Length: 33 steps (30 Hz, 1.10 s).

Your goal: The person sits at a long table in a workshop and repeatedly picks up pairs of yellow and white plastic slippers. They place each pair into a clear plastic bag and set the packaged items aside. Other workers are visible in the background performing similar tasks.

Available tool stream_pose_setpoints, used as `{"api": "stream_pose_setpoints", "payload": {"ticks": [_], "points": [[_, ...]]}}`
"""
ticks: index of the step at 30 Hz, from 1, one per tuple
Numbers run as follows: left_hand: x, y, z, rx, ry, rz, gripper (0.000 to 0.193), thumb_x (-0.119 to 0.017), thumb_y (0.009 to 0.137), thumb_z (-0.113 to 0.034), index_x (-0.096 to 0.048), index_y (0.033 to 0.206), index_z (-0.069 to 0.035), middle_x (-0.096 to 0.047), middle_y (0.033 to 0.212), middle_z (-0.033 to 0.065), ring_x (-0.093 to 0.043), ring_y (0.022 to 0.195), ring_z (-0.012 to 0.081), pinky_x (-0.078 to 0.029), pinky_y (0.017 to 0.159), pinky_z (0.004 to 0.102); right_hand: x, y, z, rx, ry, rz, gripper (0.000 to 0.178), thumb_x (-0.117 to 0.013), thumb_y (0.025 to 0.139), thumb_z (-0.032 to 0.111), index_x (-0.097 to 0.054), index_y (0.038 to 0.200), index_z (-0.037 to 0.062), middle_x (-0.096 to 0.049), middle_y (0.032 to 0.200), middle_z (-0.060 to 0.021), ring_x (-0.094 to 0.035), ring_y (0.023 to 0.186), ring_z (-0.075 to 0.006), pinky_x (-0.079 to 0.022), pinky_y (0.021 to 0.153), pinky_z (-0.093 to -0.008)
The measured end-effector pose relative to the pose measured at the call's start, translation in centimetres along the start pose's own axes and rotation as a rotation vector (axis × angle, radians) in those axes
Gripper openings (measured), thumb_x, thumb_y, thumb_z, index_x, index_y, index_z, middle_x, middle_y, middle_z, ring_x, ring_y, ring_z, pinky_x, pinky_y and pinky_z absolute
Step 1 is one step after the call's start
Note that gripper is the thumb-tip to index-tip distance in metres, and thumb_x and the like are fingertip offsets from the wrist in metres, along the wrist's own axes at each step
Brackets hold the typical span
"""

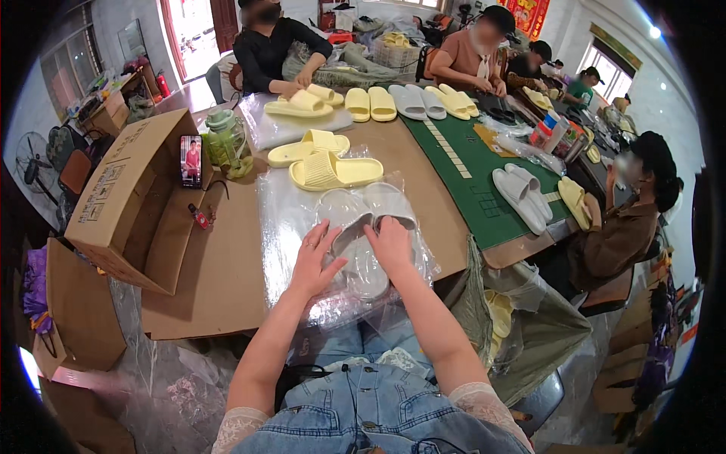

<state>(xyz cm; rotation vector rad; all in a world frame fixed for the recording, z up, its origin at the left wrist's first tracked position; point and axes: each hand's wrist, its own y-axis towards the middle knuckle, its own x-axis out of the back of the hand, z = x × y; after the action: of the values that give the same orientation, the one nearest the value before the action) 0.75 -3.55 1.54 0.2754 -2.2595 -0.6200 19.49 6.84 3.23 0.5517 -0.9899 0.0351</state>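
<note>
A pair of pale grey slippers [369, 278] lies in front of me on a stack of clear plastic bags [284, 250]. Whether the pair is inside a bag, I cannot tell. My left hand [313, 259] rests at the left slipper with its fingers stretched and thumb apart. On the right slipper's strap, my right hand [392, 244] has its fingers bent down and its thumb on the inner side. Just beyond the grey pair sit two yellow slippers [333, 171], one behind the other, on the same plastic.
An open cardboard box [113, 204] stands at left beside a propped phone [191, 161] and a green jug [225, 144]. Yellow and grey slippers [416, 102] line the far side. At right, a green mat [469, 174] bears grey slippers [522, 195]. Several people work around the tables.
</note>
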Motion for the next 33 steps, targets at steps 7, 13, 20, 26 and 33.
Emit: {"api": "stream_pose_setpoints", "payload": {"ticks": [7,13,20,26,33], "points": [[0.1,-0.1,-0.2,0.029,0.006,-0.051,0.055,-0.067,0.09,-0.033,-0.055,0.14,-0.012,-0.04,0.152,0.0211,-0.039,0.137,0.0409,-0.033,0.114,0.0475,0.8,-0.3,0.5,-0.004,0.081,0.06,0.026,-0.064,0.093,0.03,-0.057,0.087,0.0048,-0.066,0.082,-0.0167,-0.066,0.078,-0.0393,-0.049,0.066,-0.0531],[-0.4,-0.1,0.3,0.234,-0.079,-0.201,0.043,-0.064,0.094,-0.029,-0.06,0.132,-0.01,-0.042,0.148,0.0259,-0.042,0.133,0.0425,-0.035,0.111,0.0486,1.3,-1.6,0.7,-0.007,0.126,-0.108,0.032,-0.068,0.09,0.034,-0.056,0.088,0.0036,-0.064,0.09,-0.0158,-0.064,0.087,-0.0369,-0.05,0.073,-0.0499],[-1.0,0.0,0.9,0.192,0.003,-0.194,0.04,-0.063,0.095,-0.03,-0.062,0.129,-0.009,-0.044,0.146,0.0287,-0.044,0.131,0.0438,-0.038,0.109,0.0488,0.3,-1.2,-0.7,-0.032,0.137,-0.029,0.034,-0.07,0.088,0.033,-0.057,0.087,0.0023,-0.064,0.089,-0.0168,-0.064,0.085,-0.0383,-0.05,0.073,-0.0491],[-1.0,-0.1,1.3,0.203,-0.024,-0.2,0.038,-0.061,0.096,-0.03,-0.061,0.127,-0.008,-0.045,0.144,0.029,-0.046,0.131,0.0447,-0.039,0.108,0.0485,1.1,-1.2,-0.6,-0.045,0.131,0.027,0.03,-0.067,0.089,0.029,-0.058,0.083,0.0008,-0.065,0.083,-0.0186,-0.064,0.078,-0.0401,-0.05,0.069,-0.0494],[-1.0,0.0,1.3,0.234,-0.091,-0.258,0.045,-0.059,0.097,-0.027,-0.053,0.132,0.0,-0.049,0.14,0.0289,-0.046,0.131,0.0445,-0.037,0.11,0.0482,5.8,-6.7,-1.7,-0.112,0.184,0.111,0.03,-0.07,0.084,0.03,-0.058,0.079,0.0028,-0.063,0.075,-0.0165,-0.063,0.071,-0.0378,-0.048,0.064,-0.0463]]}}
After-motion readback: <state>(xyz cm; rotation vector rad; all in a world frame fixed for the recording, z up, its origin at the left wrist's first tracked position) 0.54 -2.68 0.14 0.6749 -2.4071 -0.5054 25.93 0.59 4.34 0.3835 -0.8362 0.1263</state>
